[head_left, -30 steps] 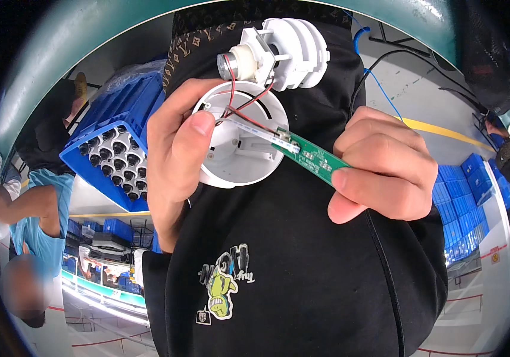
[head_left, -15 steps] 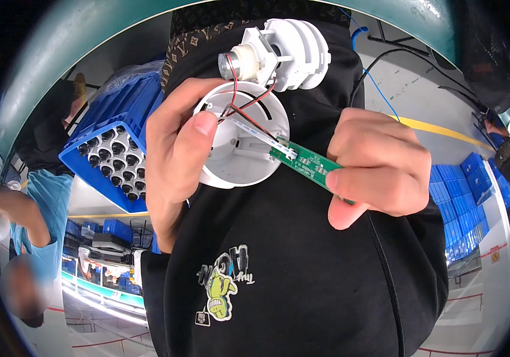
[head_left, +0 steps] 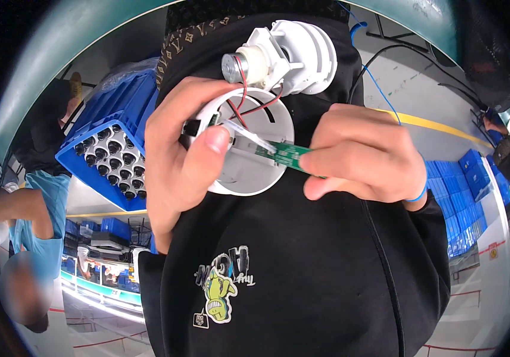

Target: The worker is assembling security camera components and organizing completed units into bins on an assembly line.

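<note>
My left hand [head_left: 174, 154] grips the rim of a white round plastic housing [head_left: 249, 185], its thumb pressing over the edge. A green circuit board [head_left: 289, 156] is pinched by my right hand [head_left: 371, 154], its far end over the housing's opening. A white flat ribbon cable [head_left: 246, 132] runs from the board to near my left thumb. Beyond the housing sits a white ringed plastic part with a motor [head_left: 234, 66]. Red and black wires [head_left: 244, 109] lead from it into the housing. My left fingers hide part of the housing's left side.
At the left stands a blue crate [head_left: 97, 181] full of several black-and-silver round parts. Blue bins [head_left: 454, 190] are stacked at the right. A person in a light blue top [head_left: 46, 199] is at the far left. A black cable [head_left: 380, 56] hangs at the upper right.
My right hand has moved the circuit board left and slightly up, further over the housing's opening. The housing and motor part have shifted slightly right.
</note>
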The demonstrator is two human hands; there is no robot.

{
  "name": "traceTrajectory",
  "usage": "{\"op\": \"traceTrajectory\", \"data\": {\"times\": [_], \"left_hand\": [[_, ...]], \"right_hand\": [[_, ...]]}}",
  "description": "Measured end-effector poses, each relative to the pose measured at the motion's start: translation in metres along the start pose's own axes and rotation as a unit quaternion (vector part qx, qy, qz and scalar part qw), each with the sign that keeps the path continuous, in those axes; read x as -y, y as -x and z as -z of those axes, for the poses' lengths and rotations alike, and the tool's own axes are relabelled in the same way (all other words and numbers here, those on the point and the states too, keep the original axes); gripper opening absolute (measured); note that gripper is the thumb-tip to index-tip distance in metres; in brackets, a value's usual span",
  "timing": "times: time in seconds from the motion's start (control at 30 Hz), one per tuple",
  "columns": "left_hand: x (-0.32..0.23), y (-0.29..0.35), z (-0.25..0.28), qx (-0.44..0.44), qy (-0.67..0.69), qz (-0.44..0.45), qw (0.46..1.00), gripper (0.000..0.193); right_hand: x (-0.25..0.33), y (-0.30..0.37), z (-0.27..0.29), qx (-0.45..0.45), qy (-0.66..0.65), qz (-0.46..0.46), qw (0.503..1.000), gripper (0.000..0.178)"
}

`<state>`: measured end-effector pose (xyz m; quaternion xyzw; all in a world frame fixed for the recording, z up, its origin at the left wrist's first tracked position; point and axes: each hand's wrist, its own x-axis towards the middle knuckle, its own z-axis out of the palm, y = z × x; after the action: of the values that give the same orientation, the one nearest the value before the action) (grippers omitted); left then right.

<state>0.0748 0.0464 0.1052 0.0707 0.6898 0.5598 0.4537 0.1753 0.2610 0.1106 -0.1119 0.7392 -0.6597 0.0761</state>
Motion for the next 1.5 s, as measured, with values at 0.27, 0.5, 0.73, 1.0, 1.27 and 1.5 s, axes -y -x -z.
{"op": "traceTrajectory", "data": {"times": [0.27, 0.5, 0.73, 1.0, 1.27, 1.5], "left_hand": [[0.004, 0.002, -0.005, -0.005, -0.082, -0.115, 0.990, 0.047], [0.008, 0.005, -0.008, -0.033, -0.014, -0.101, 0.994, 0.051], [0.010, 0.010, -0.029, -0.121, 0.060, -0.110, 0.985, 0.070], [0.008, 0.021, -0.041, -0.097, 0.170, -0.021, 0.980, 0.093], [0.001, 0.024, -0.030, 0.005, 0.048, -0.011, 0.999, 0.061], [-0.007, 0.016, -0.024, 0.019, -0.071, -0.048, 0.996, 0.047]], "right_hand": [[0.000, 0.010, -0.004, 0.020, -0.091, -0.099, 0.991, 0.025], [0.002, 0.020, -0.040, -0.095, -0.132, -0.342, 0.925, 0.042], [-0.002, 0.006, -0.045, -0.096, -0.335, -0.336, 0.875, 0.072], [0.007, -0.003, -0.030, -0.030, -0.354, -0.290, 0.888, 0.081], [0.008, 0.012, -0.034, -0.104, -0.490, -0.348, 0.793, 0.066], [0.005, 0.014, -0.051, -0.140, -0.298, -0.347, 0.878, 0.061]]}}
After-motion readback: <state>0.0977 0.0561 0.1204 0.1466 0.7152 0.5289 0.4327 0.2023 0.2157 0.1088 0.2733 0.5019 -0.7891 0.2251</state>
